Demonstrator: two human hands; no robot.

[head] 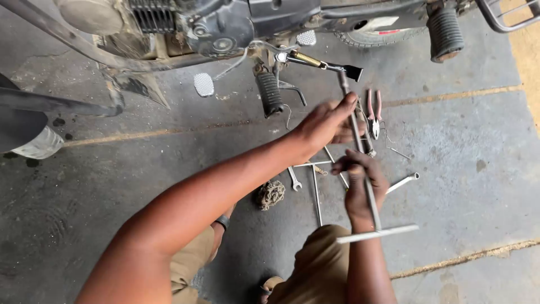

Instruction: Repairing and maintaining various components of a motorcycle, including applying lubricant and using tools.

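A long steel T-handle wrench [368, 194] runs from my lap up to the underside of a motorcycle [225, 28], near a brass spring [306, 59] by the footrest. My left hand [326, 121] reaches forward and grips the upper part of the shaft. My right hand [360, 180] is wrapped around the shaft lower down, just above the crossbar [377, 233]. The wrench tip sits by a black side-stand end [352, 72].
Red-handled pliers [374, 112], a spanner [293, 179], thin metal rods [316, 194], a socket tool [404, 182] and a wad of rag [271, 194] lie on the concrete floor. Rubber footpegs [270, 93] and a brake pedal [203, 84] hang below the engine.
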